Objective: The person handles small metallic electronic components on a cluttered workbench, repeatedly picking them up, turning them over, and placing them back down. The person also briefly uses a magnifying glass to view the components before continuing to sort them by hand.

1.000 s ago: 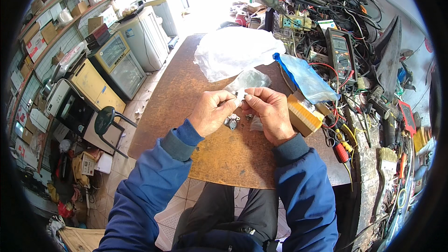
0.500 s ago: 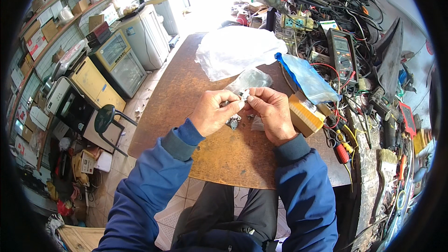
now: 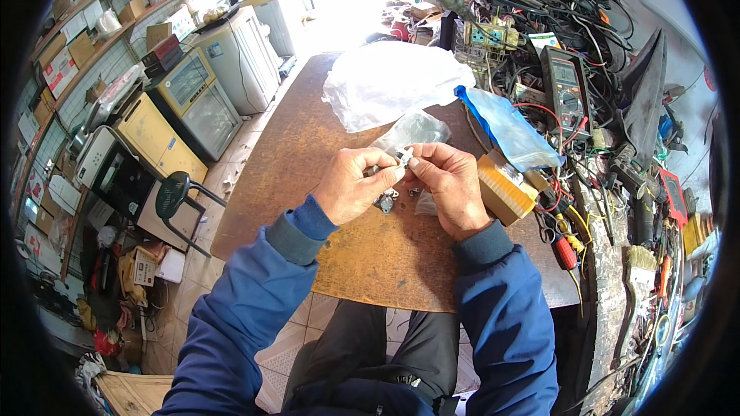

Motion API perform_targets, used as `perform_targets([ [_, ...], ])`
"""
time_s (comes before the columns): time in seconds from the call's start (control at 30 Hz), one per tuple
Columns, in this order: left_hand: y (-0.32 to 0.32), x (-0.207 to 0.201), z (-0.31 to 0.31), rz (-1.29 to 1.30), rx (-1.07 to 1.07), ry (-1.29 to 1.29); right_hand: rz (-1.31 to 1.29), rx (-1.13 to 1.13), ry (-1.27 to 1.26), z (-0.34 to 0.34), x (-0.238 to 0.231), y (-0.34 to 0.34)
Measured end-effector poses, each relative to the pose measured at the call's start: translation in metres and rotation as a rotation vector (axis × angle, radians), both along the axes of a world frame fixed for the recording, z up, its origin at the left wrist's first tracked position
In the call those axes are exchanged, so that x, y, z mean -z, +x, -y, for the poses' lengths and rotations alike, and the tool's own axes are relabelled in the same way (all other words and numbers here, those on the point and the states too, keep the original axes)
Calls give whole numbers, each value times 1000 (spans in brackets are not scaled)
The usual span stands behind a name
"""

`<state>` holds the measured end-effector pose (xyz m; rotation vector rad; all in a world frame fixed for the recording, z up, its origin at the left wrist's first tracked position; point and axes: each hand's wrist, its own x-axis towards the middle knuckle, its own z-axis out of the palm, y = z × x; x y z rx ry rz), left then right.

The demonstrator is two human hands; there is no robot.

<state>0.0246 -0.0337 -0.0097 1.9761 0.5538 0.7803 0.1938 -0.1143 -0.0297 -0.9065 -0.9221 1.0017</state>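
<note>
While little has shifted since half a second ago, handling seemingly continuing | left hand (image 3: 353, 185): closed to a pinch on the small part | metal pieces (image 3: 386, 202): on counter (image 3: 370, 262) | small part (image 3: 404, 155): above counter, between fingertips | right hand (image 3: 453, 191): likewise pinching it

Wht pc (image 3: 405, 155) too sm. for ID
</note>
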Motion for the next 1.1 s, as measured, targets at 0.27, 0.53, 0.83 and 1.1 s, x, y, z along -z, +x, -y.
perform_targets([
  [0.27, -2, -2, -1, -20, -16, 52, 16, 28, -30, 2, -4, -2],
  [0.53, -2, 3, -6, -25, -15, 6, -23, 17, -25, 2, -3, 0],
  [0.83, -2, 2, -5, 20, -41, -23, -69, -7, -21, 1, -4, -3],
  [1.1, -1, 1, -2, 29, -58, -2, -57, -23, -40, 2, -6, -2],
])
